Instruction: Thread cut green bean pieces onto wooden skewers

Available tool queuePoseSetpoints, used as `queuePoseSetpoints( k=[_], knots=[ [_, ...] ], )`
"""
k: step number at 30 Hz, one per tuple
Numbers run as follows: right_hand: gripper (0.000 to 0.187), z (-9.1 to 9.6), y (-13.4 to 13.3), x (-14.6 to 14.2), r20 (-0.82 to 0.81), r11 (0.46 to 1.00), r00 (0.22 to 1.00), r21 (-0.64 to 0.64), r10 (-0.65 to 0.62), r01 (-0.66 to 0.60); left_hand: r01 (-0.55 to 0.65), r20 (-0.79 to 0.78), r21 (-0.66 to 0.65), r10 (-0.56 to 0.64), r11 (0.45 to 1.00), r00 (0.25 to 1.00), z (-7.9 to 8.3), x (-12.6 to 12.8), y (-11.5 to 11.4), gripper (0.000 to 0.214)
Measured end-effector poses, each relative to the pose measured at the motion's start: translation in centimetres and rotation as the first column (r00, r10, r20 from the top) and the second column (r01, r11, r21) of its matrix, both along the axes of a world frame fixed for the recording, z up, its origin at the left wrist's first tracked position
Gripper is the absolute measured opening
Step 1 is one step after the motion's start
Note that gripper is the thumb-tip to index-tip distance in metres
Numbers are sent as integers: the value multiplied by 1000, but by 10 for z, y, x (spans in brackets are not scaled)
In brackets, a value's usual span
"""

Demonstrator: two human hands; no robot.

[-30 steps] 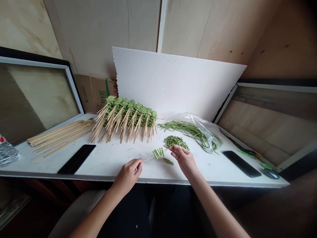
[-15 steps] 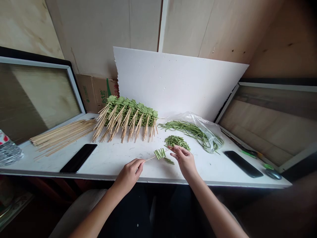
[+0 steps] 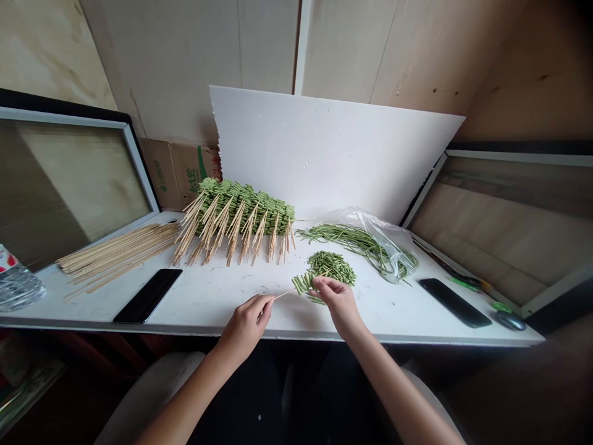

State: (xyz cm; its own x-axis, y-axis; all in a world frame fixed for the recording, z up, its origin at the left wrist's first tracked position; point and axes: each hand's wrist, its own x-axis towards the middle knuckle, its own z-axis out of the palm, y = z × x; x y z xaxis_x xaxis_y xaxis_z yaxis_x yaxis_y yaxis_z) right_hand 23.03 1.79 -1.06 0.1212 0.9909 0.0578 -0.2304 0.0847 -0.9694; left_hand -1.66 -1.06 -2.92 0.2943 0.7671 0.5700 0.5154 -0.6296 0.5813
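My left hand (image 3: 248,318) pinches the bare end of a thin wooden skewer (image 3: 283,294) just above the front part of the table. Several short cut green bean pieces (image 3: 302,283) sit side by side across the skewer. At its far end, my right hand (image 3: 336,300) is closed, thumb and fingertips together on a green bean piece that they mostly hide. Behind the right hand lies a loose heap of cut bean pieces (image 3: 332,266). A few more pieces (image 3: 317,300) lie on the table under the skewer.
Filled bean skewers (image 3: 250,204) are stacked at the back, sticks toward me. Bare skewers (image 3: 120,247) and a phone (image 3: 148,296) lie left. Uncut long beans (image 3: 345,236) in a plastic bag (image 3: 393,247), a dark phone-like slab (image 3: 454,303) and a mouse (image 3: 510,320) are right.
My right hand has shifted slightly left, nearer the threaded pieces, and its fingers have closed together. The skewer's row of beans has moved slightly right and up; the left hand still holds the skewer.
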Motion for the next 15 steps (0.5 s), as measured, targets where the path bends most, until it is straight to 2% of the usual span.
queuePoseSetpoints(
  k=[3,5,6,8,10,11,13,15],
  knots=[
    [36,11,1,11,128,995,987,24,95,-98,-41,-25,-27,40,999,999,-3,-6,6,22],
    [38,18,4,22,353,988,929,66,109,-140,-79,-35,-37,78,996,996,-6,-11,10,23],
    [38,19,5,28,497,985,863,87,90,-152,-91,-37,-43,90,995,995,-7,-13,12,24],
    [38,18,8,40,752,979,659,123,13,-160,-99,-35,-51,98,994,995,-10,-15,15,23],
    [36,10,11,47,886,974,458,162,-71,-162,-97,-34,-52,96,994,995,-13,-16,17,22],
    [34,4,12,48,917,969,385,183,-107,-166,-95,-34,-52,93,994,995,-14,-16,17,22],
    [26,-7,14,47,941,960,298,219,-160,-175,-89,-35,-55,87,995,996,-16,-16,18,22],
    [19,-17,15,43,946,953,262,241,-189,-183,-85,-35,-60,83,995,996,-17,-15,18,22]
  ],
)
